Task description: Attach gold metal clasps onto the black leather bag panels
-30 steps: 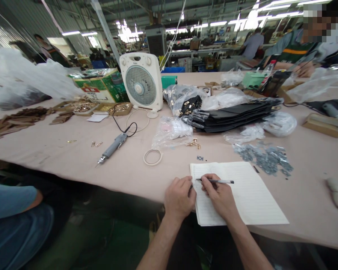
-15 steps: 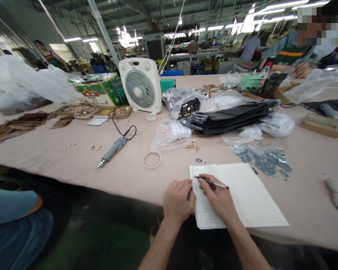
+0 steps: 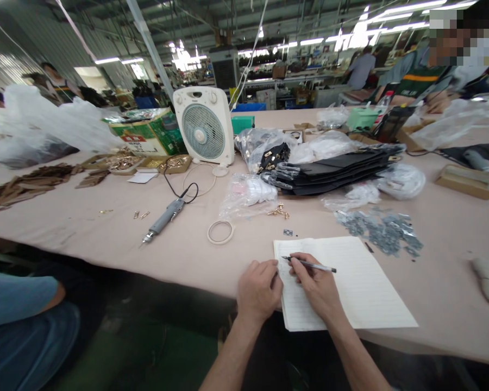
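Note:
A ballpoint pen [image 3: 321, 266] with a clear barrel is pinched in my right hand [image 3: 315, 285], its dark tip close to the upper left of the page. Under that hand lies an open lined notebook [image 3: 362, 288], flat at the table's near edge. My left hand [image 3: 258, 288] rests with curled fingers against the notebook's left edge; nothing shows in it. A small grey metal plate [image 3: 287, 232] lies just beyond the notebook. To its right is a heap of grey metal plates [image 3: 385, 231].
A roll of tape [image 3: 220, 232], an electric screwdriver [image 3: 163, 220] with a cord and a box fan [image 3: 204, 127] stand to the left. Black pieces [image 3: 338, 168] and plastic bags lie behind. A co-worker [image 3: 427, 73] is across the table; another person's arm [image 3: 20, 296] shows at left.
My right hand has shifted slightly right along the page with the pen. My left hand stays in the same place.

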The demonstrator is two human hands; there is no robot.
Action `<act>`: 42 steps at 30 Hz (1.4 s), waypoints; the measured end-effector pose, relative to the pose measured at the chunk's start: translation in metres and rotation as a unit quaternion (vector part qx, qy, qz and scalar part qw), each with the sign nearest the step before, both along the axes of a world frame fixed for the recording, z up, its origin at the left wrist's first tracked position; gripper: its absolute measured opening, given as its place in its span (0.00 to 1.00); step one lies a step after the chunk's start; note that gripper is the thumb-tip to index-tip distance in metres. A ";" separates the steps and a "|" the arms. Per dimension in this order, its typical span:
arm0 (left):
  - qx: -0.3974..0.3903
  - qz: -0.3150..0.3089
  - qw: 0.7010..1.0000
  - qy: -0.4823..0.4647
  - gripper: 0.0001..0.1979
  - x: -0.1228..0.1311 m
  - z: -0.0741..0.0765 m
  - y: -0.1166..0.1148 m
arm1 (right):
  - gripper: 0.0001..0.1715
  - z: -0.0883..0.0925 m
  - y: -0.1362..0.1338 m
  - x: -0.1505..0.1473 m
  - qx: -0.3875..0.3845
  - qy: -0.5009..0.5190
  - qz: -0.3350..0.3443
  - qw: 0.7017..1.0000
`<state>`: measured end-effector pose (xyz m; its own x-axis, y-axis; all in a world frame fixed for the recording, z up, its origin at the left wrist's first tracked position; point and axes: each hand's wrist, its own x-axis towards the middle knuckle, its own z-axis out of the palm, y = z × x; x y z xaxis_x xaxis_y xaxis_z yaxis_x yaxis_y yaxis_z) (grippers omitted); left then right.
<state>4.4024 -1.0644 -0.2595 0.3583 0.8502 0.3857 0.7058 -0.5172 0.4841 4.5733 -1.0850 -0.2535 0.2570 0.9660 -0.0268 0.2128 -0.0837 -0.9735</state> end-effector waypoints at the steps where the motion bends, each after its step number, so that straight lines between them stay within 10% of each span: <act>1: -0.003 0.000 1.000 -0.001 0.07 0.000 0.000 0.000 | 0.23 0.001 -0.001 0.001 -0.002 0.004 0.000 1.000; 21: -0.031 -0.023 0.998 -0.048 0.08 -0.006 -0.002 0.003 | 0.18 0.002 -0.005 -0.005 0.024 -0.216 0.050 0.975; 29: -0.038 -0.016 0.998 -0.050 0.09 -0.007 0.001 0.001 | 0.19 0.007 -0.008 -0.006 0.027 -0.190 0.045 0.980; 35: -0.057 -0.016 0.994 -0.091 0.08 -0.008 0.006 0.001 | 0.16 0.016 -0.017 -0.004 0.093 -0.009 -0.091 0.991; 42: -0.216 0.092 0.885 -0.403 0.14 -0.011 0.033 -0.019 | 0.11 0.030 -0.081 0.011 0.170 0.048 -0.112 0.978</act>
